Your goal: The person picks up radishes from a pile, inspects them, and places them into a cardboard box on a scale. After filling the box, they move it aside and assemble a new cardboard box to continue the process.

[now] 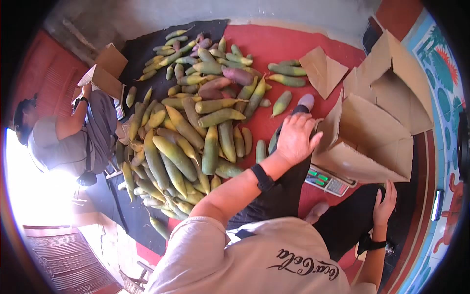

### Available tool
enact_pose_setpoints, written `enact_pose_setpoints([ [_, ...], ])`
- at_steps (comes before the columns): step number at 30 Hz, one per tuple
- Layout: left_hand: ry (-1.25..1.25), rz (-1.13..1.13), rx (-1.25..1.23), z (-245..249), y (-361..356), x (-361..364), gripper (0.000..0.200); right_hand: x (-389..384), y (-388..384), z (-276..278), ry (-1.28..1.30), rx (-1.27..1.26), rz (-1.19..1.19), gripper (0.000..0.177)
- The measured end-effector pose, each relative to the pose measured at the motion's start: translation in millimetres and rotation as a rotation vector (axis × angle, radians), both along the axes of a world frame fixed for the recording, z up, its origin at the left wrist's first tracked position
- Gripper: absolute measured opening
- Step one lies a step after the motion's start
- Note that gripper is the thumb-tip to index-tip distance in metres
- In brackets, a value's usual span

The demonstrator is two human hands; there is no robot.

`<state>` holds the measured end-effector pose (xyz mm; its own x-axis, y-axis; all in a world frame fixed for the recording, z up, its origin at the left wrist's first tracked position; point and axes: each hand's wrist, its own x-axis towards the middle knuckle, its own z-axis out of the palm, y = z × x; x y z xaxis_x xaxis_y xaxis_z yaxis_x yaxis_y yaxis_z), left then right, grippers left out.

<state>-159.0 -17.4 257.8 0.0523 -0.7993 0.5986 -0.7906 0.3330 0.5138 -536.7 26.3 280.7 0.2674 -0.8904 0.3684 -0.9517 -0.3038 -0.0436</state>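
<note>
My left hand (296, 139) is held over my leg with its fingers spread, thumb side at the left flap of an open cardboard box (374, 161). My right hand (385, 204) is beside the box's lower right corner, fingers stretched out and fingertips right at its edge. The box stands on a digital scale (327, 182) with green lit digits and a keypad. What lies inside the box is mostly hidden by its walls. Left of my left hand lies a big heap of long green radishes (176, 157), with some purple radishes (239, 75) among them.
A second open box (399, 83) and a cardboard piece (323, 71) are behind the first. A few loose radishes (282, 104) lie on the red sheet (293, 44). At the left, another person (63, 132) sits by a small box (105, 73) on a scale.
</note>
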Motion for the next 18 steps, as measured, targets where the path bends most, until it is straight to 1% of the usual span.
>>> enact_pose_setpoints([
  [3, 0.039, 0.030, -0.011, -1.9, -0.3, 1.4, 0.033, -1.2, 5.9, 2.3, -0.009, -0.019, 0.027, 0.039],
  [7, 0.092, 0.097, 0.000, -5.4, 0.4, 3.9, 0.034, -8.9, 7.3, -0.4, -0.029, -0.036, -0.008, 0.034],
  [12, 0.185, 0.177, 0.042, -25.5, 8.3, 23.1, 0.030, -20.0, 14.6, -2.5, -0.040, -0.052, -0.026, 0.032],
  [13, 0.188, 0.204, 0.057, -39.7, 10.4, 32.9, 0.032, -22.2, 16.1, -3.6, -0.040, -0.052, -0.035, 0.032],
  [15, 0.164, 0.264, 0.061, -68.9, 20.1, 56.7, 0.028, -25.8, 18.6, -5.0, -0.040, -0.052, -0.047, 0.032],
  [17, 0.147, 0.379, 0.178, -97.0, 38.1, 83.7, 0.026, -28.9, 21.3, -5.5, -0.043, -0.063, -0.059, 0.031],
  [18, 0.107, 0.454, 0.239, -116.1, 49.6, 100.1, 0.028, -30.4, 22.4, -5.7, -0.044, -0.063, -0.060, 0.031],
])
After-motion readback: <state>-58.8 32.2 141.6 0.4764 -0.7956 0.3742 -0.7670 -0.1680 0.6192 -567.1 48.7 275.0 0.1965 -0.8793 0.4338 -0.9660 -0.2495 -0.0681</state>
